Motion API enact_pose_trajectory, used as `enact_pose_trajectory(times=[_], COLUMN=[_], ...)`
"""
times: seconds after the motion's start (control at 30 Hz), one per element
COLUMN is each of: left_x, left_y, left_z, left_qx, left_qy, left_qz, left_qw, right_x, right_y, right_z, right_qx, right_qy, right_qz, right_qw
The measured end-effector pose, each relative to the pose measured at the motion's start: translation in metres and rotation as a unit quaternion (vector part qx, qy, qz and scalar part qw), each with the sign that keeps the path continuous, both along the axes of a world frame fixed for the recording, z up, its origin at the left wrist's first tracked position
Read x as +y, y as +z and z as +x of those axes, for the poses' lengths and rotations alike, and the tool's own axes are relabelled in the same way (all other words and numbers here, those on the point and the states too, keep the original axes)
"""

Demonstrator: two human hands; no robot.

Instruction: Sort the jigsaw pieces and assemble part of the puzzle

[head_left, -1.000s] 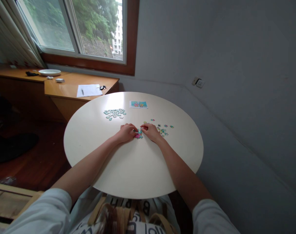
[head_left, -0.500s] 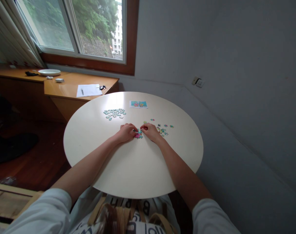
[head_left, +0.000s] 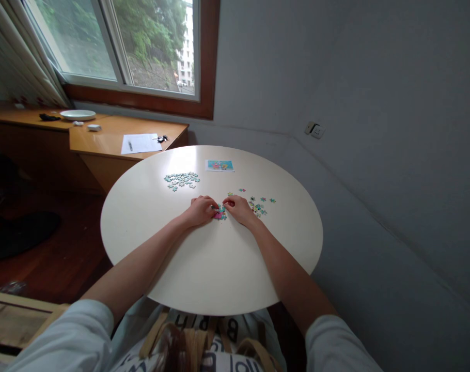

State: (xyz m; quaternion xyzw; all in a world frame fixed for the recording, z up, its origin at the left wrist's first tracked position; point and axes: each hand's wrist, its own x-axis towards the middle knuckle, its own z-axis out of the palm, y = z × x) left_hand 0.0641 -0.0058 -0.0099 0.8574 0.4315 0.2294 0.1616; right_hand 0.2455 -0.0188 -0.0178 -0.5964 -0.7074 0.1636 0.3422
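Round white surface (head_left: 219, 268): picture card (head_left: 219, 165) at far edge, heap of pale teal pieces (head_left: 182, 180) to its near left, loose pieces (head_left: 260, 204) scattered on the right. Wooden surface (head_left: 103, 142) under the window (head_left: 142, 46): white plate (head_left: 78, 114), black item (head_left: 49, 117) just beside it, small white object (head_left: 94, 127), paper sheet (head_left: 141, 143) with pen (head_left: 130, 146) on it, dark keys (head_left: 162, 138) at its corner. Wall socket (head_left: 314, 130) on the grey wall.
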Motion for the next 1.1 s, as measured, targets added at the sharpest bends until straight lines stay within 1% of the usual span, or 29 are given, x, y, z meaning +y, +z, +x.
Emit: enact_pose_trajectory(times=[0.23,0.53,0.83,1.1], left_x=[0.001,0.002,0.002,0.0], left_y=[-0.002,-0.003,-0.003,-0.002], left_z=[-0.001,-0.001,0.0,-0.001], left_qx=[-0.004,-0.002,-0.002,-0.003], left_qy=[-0.004,-0.004,-0.002,-0.003], left_qz=[0.0,0.001,0.005,0.004], left_qw=[1.0,1.0,1.0,1.0], right_x=[-0.002,-0.003,-0.006,-0.01], right_y=[0.004,0.007,0.01,0.014], right_z=[0.002,0.004,0.004,0.005], right_qx=[0.002,-0.044,-0.07,-0.066], right_qy=[-0.02,-0.041,-0.034,-0.016], right_qz=[0.004,-0.019,-0.024,-0.038], right_qw=[1.0,0.998,0.997,0.997])
